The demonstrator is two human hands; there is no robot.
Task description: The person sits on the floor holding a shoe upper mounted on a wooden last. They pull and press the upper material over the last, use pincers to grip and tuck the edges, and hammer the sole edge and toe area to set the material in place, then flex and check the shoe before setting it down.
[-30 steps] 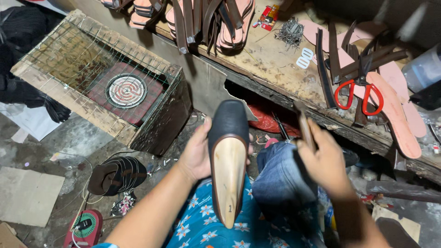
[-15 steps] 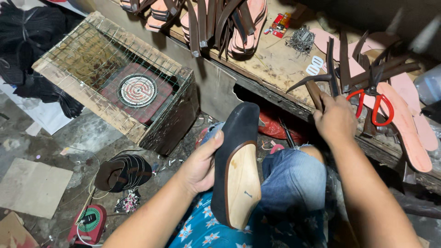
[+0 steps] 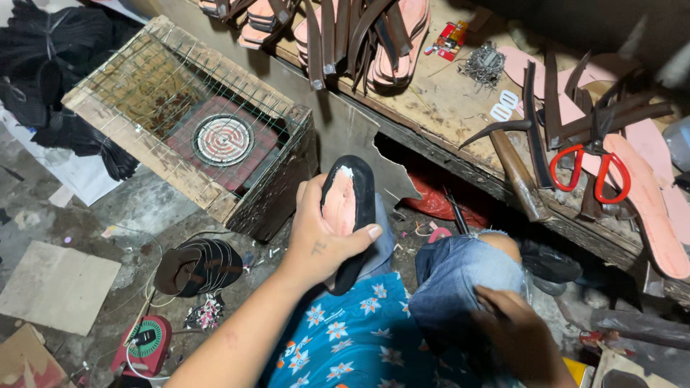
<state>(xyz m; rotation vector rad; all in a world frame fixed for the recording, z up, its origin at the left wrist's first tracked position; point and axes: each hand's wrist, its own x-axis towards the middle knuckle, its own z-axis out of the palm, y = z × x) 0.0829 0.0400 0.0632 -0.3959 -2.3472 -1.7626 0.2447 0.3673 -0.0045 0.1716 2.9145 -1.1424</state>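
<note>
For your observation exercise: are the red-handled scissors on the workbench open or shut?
Open. The scissors lie flat on the workbench with the two red handle loops spread well apart; the blades are partly hidden among dark straps.

Floor [image 3: 144, 215]: rough grey concrete, stained, littered with scraps. Cardboard sheet [image 3: 57, 287] lying flat at lower left. Wooden box [image 3: 187, 165] with wire mesh top standing on floor, round coil heater [image 3: 223, 139] inside on red base. Low wooden surface [image 3: 431, 108] running across top right, worn and dusty, dark gap beneath its edge. Black cloth heap [image 3: 50, 79] at far left on floor. Light dim, warm, brightest on surface and box top; lower right corner in shadow.
</note>
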